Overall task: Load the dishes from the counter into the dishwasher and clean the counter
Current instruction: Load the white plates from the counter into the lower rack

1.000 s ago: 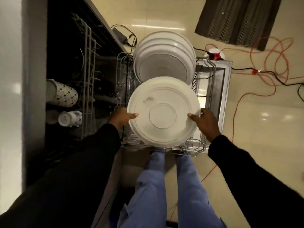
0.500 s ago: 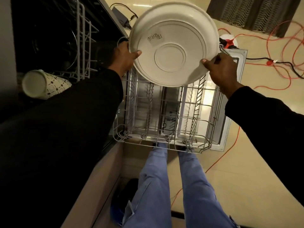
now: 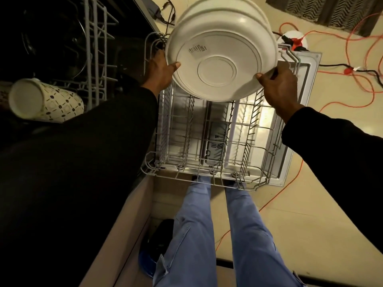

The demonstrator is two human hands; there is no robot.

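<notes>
Gripping plate (image 3: 217, 65), left hand (image 3: 159, 73), right hand (image 3: 279, 85), above dishwasher rack (image 3: 212, 171)

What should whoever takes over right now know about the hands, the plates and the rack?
Left hand grips the white plate at its left rim; right hand grips its right rim.
The plate is held underside toward the camera, over the far end of the pulled-out lower rack.
Done: other plates stand right behind it; a patterned mug lies in the upper rack.
Left: seat this plate in the tines, let go, then the counter, which is out of view.
</notes>
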